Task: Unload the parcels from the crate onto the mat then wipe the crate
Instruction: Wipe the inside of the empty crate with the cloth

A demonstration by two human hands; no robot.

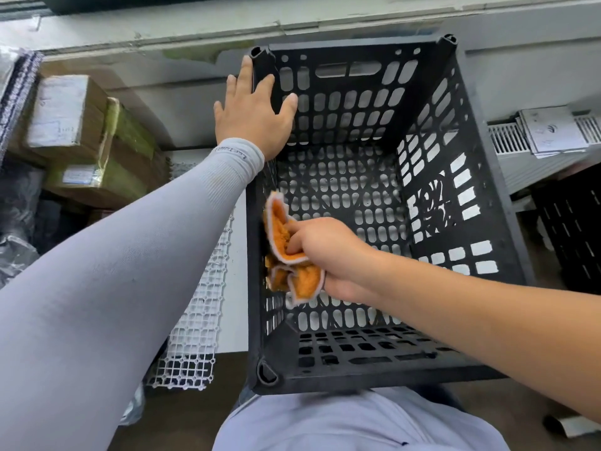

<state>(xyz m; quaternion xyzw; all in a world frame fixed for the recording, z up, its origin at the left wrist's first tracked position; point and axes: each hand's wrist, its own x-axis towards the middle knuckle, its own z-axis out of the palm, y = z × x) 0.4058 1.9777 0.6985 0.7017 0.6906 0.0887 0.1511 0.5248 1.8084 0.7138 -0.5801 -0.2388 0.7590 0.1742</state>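
Pale grey trousers (357, 424) fill the bottom edge of the view, and just beyond them stands the black perforated plastic crate (481, 203), its near rim close against the person's legs. Nothing lies inside it, so the unloading part of the job looks finished and the wiping is under way. Within the crate, the right hand (328, 252) has its fingers curled round a bunched orange cloth with a pale border (286, 252), pressing it against the inner face of the left-hand wall, low down near the bottom. The left hand (253, 115), on an arm covered by a grey sleeve (130, 255), lies with fingers straight and spread over the far-left corner of the rim, thumb inside the wall, seemingly steadying the crate. How much of the inside has been wiped cannot be told; the far wall, right wall, floor and outer faces probably remain. To the left of the crate a white grid mat (195, 346) shows beneath the sleeve, and farther left sit brown cardboard parcels (81, 125), some taped in green, beside dark plastic-wrapped bundles (19, 222). Whether they rest on the mat itself is hidden. To the right, another dark crate (572, 229) is partly in view.
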